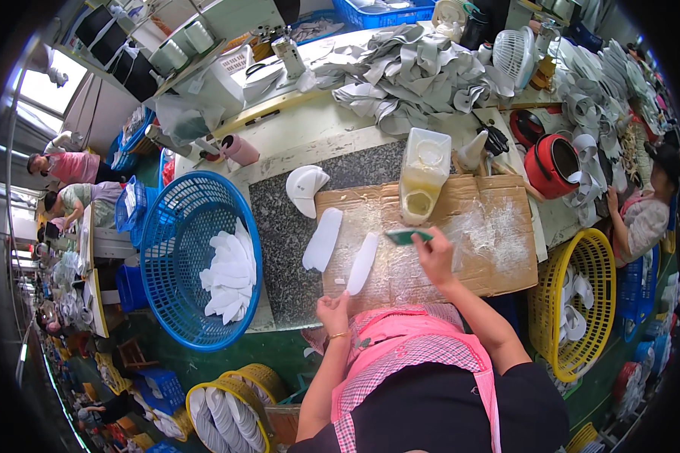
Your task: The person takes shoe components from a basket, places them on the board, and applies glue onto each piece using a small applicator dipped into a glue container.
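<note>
Between its fingertips my left hand (332, 312) pinches the near end of a long white insole-shaped piece (363, 264), which lies on a stained cardboard sheet (499, 272). My right hand (435, 258) grips a flat green scraper (404, 237) just beyond that piece's far end. A second white insole-shaped piece (323, 240) rests to the left, partly over the cardboard edge. Farther back lies a curved white shoe-upper piece (307, 189) on the speckled stone slab (279, 226). Beyond the scraper, a cut-open plastic jug (425, 175) holds yellowish liquid.
A blue basket (149, 249) with white pieces stands at my left; a yellow basket (608, 302) is at my right. Grey-white cut pieces (423, 75) heap at the back. A red pot (535, 167) and a pink thread cone (240, 149) flank the work area. Other people (646, 211) sit nearby.
</note>
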Motion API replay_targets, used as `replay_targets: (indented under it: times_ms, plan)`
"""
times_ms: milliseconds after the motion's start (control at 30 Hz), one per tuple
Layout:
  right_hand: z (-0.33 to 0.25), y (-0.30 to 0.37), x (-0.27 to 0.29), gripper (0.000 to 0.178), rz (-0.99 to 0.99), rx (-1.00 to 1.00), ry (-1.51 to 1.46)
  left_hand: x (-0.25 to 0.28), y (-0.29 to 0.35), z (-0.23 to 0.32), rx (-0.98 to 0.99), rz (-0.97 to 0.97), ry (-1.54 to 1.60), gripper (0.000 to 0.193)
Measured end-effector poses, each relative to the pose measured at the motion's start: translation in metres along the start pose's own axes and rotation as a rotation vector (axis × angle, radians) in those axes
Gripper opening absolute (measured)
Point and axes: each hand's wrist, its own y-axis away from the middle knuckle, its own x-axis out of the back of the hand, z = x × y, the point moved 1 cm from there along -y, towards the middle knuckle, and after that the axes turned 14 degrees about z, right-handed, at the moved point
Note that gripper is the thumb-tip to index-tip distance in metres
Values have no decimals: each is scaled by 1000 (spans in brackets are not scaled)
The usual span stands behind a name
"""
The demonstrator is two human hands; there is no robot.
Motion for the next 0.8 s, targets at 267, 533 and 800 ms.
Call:
replay_targets:
  times_ms: [267, 533, 800]
  plan:
    - [0, 23, -45, 10, -232, 432, -17, 0, 11, -1, 155, -42, -38, 45]
    - [-6, 38, -40, 17, -511, 531, -158, 1, 10, -1, 197, -63, 2, 46]
    - [4, 19, -50, 21, -442, 565, -10, -2, 21, 28, 127, -45, 34, 51]
